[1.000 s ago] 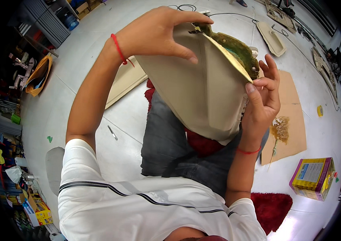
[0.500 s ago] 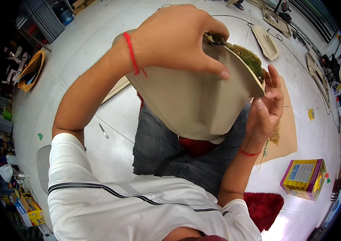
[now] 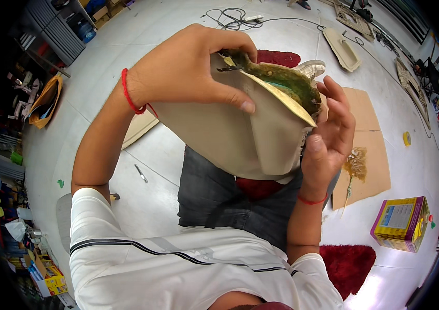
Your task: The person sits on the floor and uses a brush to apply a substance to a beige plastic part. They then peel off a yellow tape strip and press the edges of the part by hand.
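Note:
My left hand [image 3: 188,72] is closed over the upper left edge of a beige panel [image 3: 214,132], its thumb lying across the front. The panel's upper right edge has a ragged, green-stained backing [image 3: 294,82] and a pale yellow lifted strip [image 3: 276,97]. My right hand [image 3: 328,134] is at that right edge, fingers loosely curled around it and thumb just below the strip's tip; some of their contact is hidden. The panel sits above my lap, over a red cushion [image 3: 258,187].
Stained cardboard [image 3: 364,119], a yellow tape roll [image 3: 406,138] and a square can [image 3: 400,225] lie on the right. Beige trim pieces [image 3: 341,49] and cables [image 3: 235,19] are farther back. A pen-like tool [image 3: 141,173] is left of my lap; clutter lines the left edge.
The panel and left hand shifted down and right, then back left, showing more of the green-stained backing. My right thumb has moved down off the yellow strip's tip.

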`<action>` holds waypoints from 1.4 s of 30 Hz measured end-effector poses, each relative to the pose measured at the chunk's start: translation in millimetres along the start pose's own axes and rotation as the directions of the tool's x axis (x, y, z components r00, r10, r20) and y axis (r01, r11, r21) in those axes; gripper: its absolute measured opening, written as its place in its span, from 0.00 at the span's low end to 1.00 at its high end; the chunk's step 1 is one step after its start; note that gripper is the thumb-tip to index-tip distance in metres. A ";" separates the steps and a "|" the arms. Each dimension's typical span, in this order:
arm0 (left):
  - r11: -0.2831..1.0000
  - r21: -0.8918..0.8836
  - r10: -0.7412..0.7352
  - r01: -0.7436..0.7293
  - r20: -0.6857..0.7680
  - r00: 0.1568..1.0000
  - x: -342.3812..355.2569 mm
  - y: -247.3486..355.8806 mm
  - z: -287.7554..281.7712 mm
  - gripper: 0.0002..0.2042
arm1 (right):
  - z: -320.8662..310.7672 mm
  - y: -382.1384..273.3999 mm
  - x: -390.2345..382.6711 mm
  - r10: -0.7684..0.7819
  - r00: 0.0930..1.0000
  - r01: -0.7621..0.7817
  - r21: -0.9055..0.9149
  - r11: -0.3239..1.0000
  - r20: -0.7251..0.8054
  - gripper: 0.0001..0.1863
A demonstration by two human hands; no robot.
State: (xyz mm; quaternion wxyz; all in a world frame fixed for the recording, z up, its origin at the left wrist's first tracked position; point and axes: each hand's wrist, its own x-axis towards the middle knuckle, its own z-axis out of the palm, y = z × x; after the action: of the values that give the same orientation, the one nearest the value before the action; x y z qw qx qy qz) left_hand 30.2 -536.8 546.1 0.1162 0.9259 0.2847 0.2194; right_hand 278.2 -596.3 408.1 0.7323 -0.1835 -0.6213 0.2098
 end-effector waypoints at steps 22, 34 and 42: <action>0.927 0.134 0.352 -0.350 0.008 0.936 67.2 4.8 34.0 0.29 | -144.1 32.6 8.2 0.070 0.892 -0.082 -0.009 0.997 -0.447 0.05; 0.957 0.067 0.271 -0.281 0.125 0.954 18.4 17.6 13.2 0.24 | -153.1 47.4 -12.7 0.268 0.867 -0.263 0.071 0.962 -0.421 0.15; 0.991 -0.122 -0.042 0.050 0.063 0.997 24.5 8.6 40.2 0.44 | -150.3 54.0 -14.4 0.308 0.847 -0.324 0.039 0.945 -0.434 0.08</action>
State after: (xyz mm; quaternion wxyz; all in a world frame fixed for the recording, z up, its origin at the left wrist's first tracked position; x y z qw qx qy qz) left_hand 71.4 -533.1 522.1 0.1867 0.9163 0.2884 0.2058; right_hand 420.2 -559.6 343.4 0.8041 -0.3382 -0.4074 0.2703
